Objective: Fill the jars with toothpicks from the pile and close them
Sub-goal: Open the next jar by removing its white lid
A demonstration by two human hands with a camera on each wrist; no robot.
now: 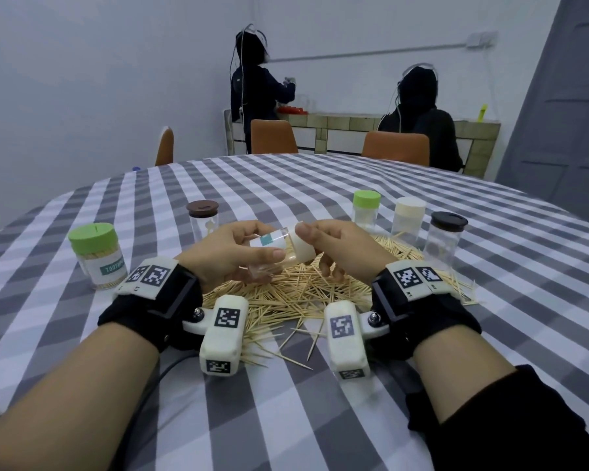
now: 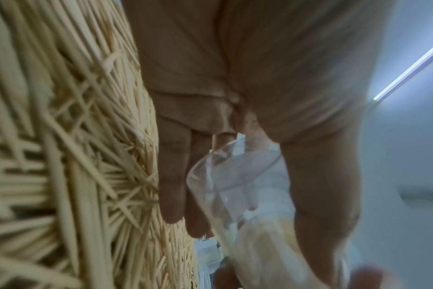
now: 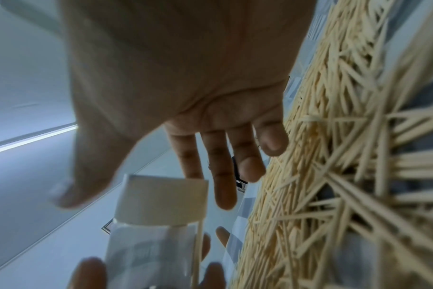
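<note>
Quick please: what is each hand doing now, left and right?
Left hand: grips the clear jar, held tilted above the toothpick pile.
Right hand: pinches the jar's cream lid.

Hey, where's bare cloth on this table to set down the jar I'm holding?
Bare checked cloth lies beyond the brown-lidded jar and green-lidded jar, and between the full green-lidded jar and the brown-lidded one. It is crowded mid-table: the toothpick pile spreads under both hands, with three jars along its far right edge.
</note>
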